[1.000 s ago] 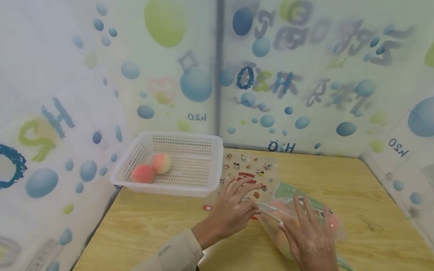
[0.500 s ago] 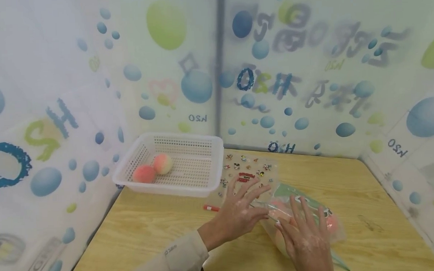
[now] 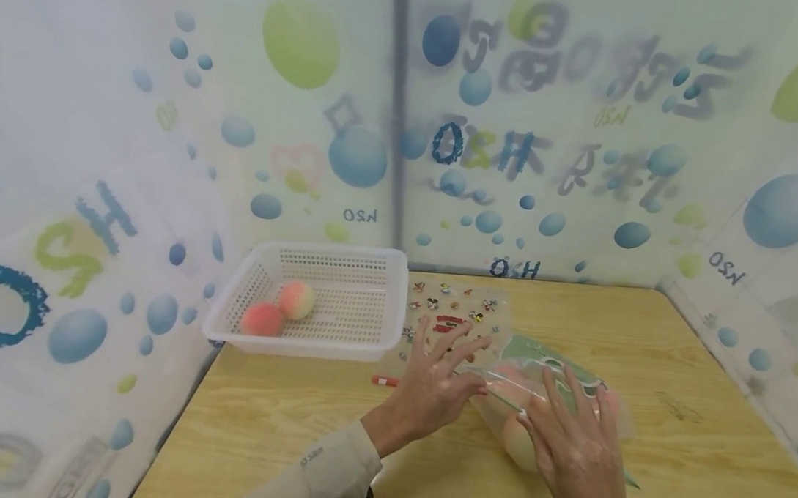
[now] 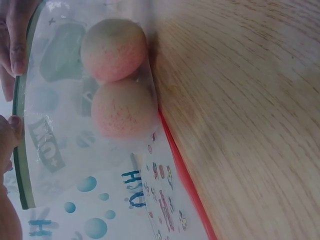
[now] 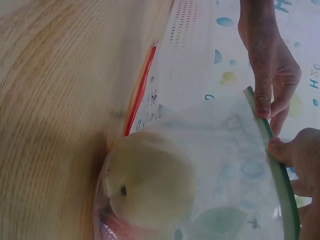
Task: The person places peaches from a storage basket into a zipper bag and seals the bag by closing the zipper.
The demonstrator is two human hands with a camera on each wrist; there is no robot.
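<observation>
The left hand (image 3: 430,391) is pinching the bag's (image 5: 225,145) green strip (image 4: 22,175), and just beside it the right hand (image 3: 577,437) is pinching the same strip, thumb on one side, fingers on the other. The bag is standing on the table (image 3: 279,407), to the right of the basket (image 3: 339,350), with peaches (image 4: 122,107) bulging its base. If either pinch were slipping, I reckon the strip could be sagging and the round fruit tipping the bag; a crooked hold could be leaving a gap. Its mouth is pointing up, and its long axis is running along the strip, from far left to near right.
</observation>
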